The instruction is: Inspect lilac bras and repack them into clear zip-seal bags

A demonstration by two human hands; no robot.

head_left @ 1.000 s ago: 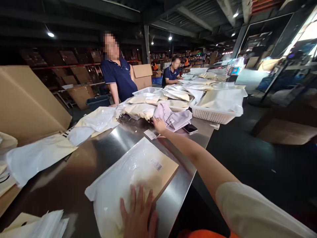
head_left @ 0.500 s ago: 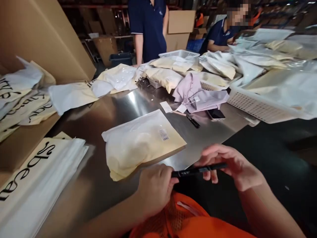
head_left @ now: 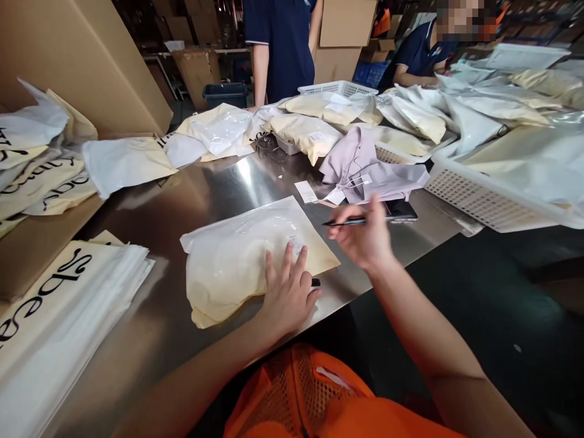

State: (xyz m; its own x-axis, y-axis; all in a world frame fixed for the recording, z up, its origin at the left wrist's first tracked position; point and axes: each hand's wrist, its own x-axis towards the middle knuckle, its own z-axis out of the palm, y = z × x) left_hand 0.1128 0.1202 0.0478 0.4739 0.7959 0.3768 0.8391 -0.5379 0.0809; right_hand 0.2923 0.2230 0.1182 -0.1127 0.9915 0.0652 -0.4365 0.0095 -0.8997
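Note:
My left hand [head_left: 289, 295] rests on the near right part of a stuffed cream-and-white mailer bag [head_left: 232, 252], three fingers spread beside its label [head_left: 295, 244]. Its thumb and curled forefinger hold a short black piece [head_left: 316, 282], with only the end showing; it looks like a pen cap. My right hand [head_left: 362, 234] is closed around a slim black pen [head_left: 344, 222], held over the table just right of the bag. The pen's tip points left toward the label. Behind my right hand lie a lilac garment [head_left: 356, 161], white tags [head_left: 305, 191] and a phone [head_left: 401, 211].
Folded printed bags [head_left: 91, 316] are stacked at the left, near a large carton [head_left: 104, 67]. Filled mailers [head_left: 314, 137] line the far side. A white basket [head_left: 479, 191] stands at the right edge of the metal table [head_left: 201, 182]. Two people in navy shirts [head_left: 287, 55] are across it.
My hands have come apart from the black pen they shared. The left has come down on the bag with its fingers spread; the right has moved up and left, holding a pen.

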